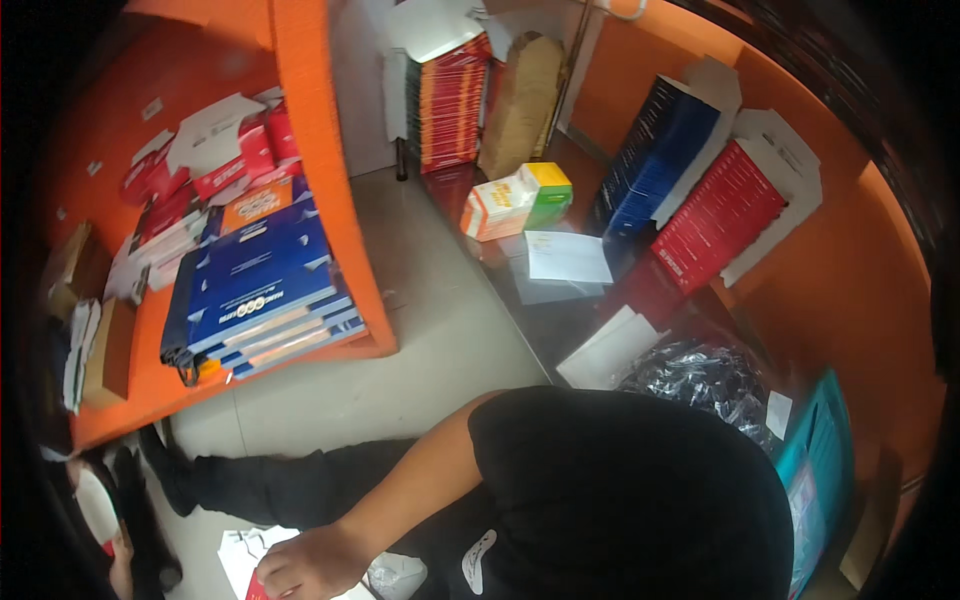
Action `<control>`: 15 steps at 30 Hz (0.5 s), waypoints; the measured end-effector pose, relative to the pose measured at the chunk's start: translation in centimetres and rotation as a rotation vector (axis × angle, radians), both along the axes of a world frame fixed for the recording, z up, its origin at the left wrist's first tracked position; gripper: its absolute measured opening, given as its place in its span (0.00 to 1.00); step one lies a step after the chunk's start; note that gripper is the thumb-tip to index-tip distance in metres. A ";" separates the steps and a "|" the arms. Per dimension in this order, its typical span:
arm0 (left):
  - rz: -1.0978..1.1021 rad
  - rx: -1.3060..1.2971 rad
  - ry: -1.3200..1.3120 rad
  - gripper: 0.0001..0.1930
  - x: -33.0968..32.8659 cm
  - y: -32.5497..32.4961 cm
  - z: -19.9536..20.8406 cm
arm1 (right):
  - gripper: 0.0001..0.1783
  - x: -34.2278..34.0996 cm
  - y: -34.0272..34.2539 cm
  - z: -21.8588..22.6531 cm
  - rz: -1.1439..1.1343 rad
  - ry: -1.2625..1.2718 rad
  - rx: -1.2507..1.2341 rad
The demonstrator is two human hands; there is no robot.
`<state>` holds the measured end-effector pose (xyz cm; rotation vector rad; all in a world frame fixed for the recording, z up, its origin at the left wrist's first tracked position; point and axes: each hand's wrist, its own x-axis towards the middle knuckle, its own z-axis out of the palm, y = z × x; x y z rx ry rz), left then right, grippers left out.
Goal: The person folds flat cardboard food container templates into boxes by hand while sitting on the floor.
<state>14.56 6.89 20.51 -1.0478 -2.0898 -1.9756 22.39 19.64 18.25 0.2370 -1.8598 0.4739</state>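
Reaching down from the black sleeve, my right hand [312, 563] is at the lower edge of the head view. Its fingers are curled on a piece of red-and-white card [254, 588], partly covered by the hand and cut off by the frame. White folded card [240, 552] with dark marks lies against the fingers. Just right of the hand is a crumpled clear plastic wrap [397, 574]. My left hand does not show.
An orange shelf [330, 180] at left bears blue books [262, 275] and red-and-white cartons [210, 150]. On the dark bench stand red [715, 215] and blue [650, 150] stacks, a yellow-green-orange box [515, 203] and crumpled plastic [695, 380]. Another person's limb [120, 570] shows lower left.
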 end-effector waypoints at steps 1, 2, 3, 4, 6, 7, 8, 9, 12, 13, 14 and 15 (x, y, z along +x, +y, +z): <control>0.001 -0.193 0.115 0.22 -0.4 -0.3 -0.4 | 0.08 0.7 0.3 0.0 -0.063 -0.005 0.011; 0.008 -0.384 0.234 0.22 -0.7 -0.5 -0.7 | 0.08 1.2 0.5 0.0 -0.083 -0.006 0.012; -0.054 -0.142 -0.010 0.17 0.3 0.3 -1.6 | 0.07 1.4 0.2 0.4 -0.045 -0.019 -0.127; -0.052 -0.142 -0.006 0.17 0.3 0.3 -1.7 | 0.07 1.6 0.0 0.9 -0.001 -0.032 -0.266; -0.287 0.081 -0.238 0.16 0.3 0.2 -1.9 | 0.14 2.1 1.0 1.1 -0.045 -0.029 -0.242; -0.357 0.070 -0.408 0.20 0.2 -0.3 -1.7 | 0.17 2.3 1.6 1.1 0.096 -0.187 -0.416; -0.349 0.070 -0.405 0.20 0.5 -0.7 -1.5 | 0.20 2.4 2.2 1.0 0.245 -0.347 -0.587; -0.413 0.105 -0.550 0.24 1.0 -1.6 -0.7 | 0.19 3.1 3.2 2.1 0.350 -0.515 -0.570; -0.924 -0.437 0.113 0.39 -0.3 -4.5 2.5 | 0.14 0.6 5.7 0.7 0.259 -0.619 -0.881; -0.839 -0.544 0.503 0.29 -1.7 -6.0 1.3 | 0.14 0.2 6.4 0.2 0.229 -0.588 -1.090; -0.955 -0.595 0.468 0.40 -1.2 -6.0 1.5 | 0.17 0.4 7.8 -0.3 0.281 -0.668 -1.253; -1.065 -0.647 0.426 0.53 -0.4 -5.3 1.7 | 0.22 0.3 9.2 -1.9 0.430 -0.722 -1.472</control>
